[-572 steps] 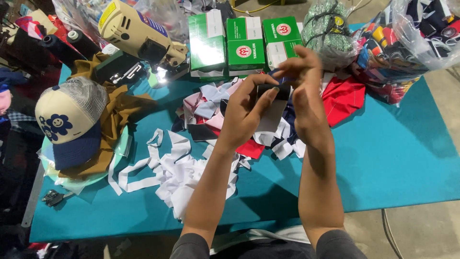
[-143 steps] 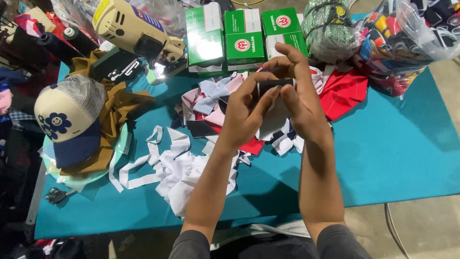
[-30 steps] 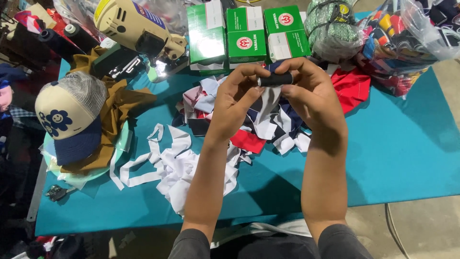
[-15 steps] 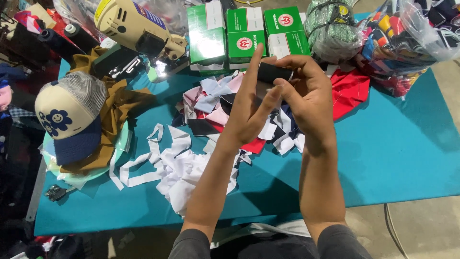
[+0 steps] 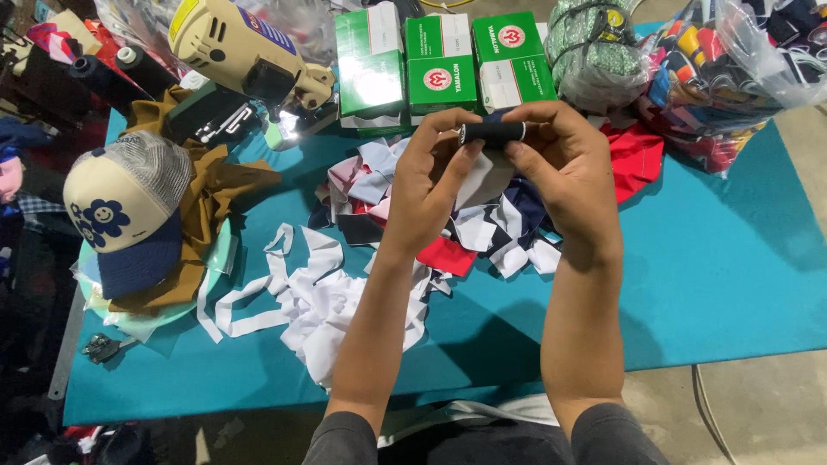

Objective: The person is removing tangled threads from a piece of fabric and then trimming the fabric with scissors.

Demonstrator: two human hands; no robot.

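held up above the worktop, a dark spool pinched between both hands: left hand at its nine o'clock end, thumb and fingers closed on the rim; right hand wrapped over from three o'clock, fingers clenched along the barrel. looks like a handling or inspecting step, spool raised over the scraps. white strips at seven o'clock, cap at nine, green boxes at twelve. any next turn likely needs a steady pinch at both ends.
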